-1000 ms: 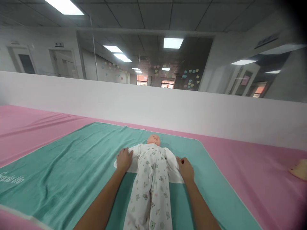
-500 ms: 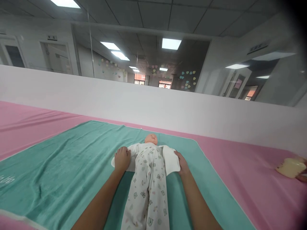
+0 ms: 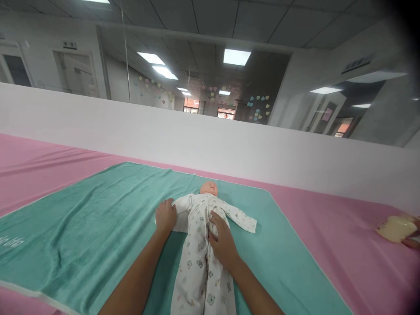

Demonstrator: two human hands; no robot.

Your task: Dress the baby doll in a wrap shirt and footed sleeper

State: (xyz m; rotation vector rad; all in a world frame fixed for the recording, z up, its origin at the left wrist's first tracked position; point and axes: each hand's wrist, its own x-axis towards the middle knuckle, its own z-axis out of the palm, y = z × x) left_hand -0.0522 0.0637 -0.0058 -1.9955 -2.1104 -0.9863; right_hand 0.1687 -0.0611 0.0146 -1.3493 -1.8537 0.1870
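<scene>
A baby doll [image 3: 209, 188] lies on its back, head at the far end, on a teal blanket [image 3: 105, 227]. Over its body is a white romper [image 3: 200, 249] printed with small bears. My left hand [image 3: 166, 216] is closed on white cloth at the romper's left side, by the sleeve; its fingertips are partly hidden. My right hand [image 3: 222, 240] rests on the romper's front at the belly, fingers laid on the cloth and thumb apart. The right-side sleeve [image 3: 241, 218] stretches out across the blanket, and no hand touches it.
Pink cloth [image 3: 334, 227] spreads under and around the blanket. Behind it runs a low white wall [image 3: 197, 140] with a large glass or mirror panel [image 3: 203, 83] above. At the far right, another person's hand [image 3: 412, 240] is by a pale yellow object [image 3: 396, 229].
My right hand has brought the white flap from the right side inward over the doll's front, uncovering the right-side sleeve. My left hand has stayed nearly in place.
</scene>
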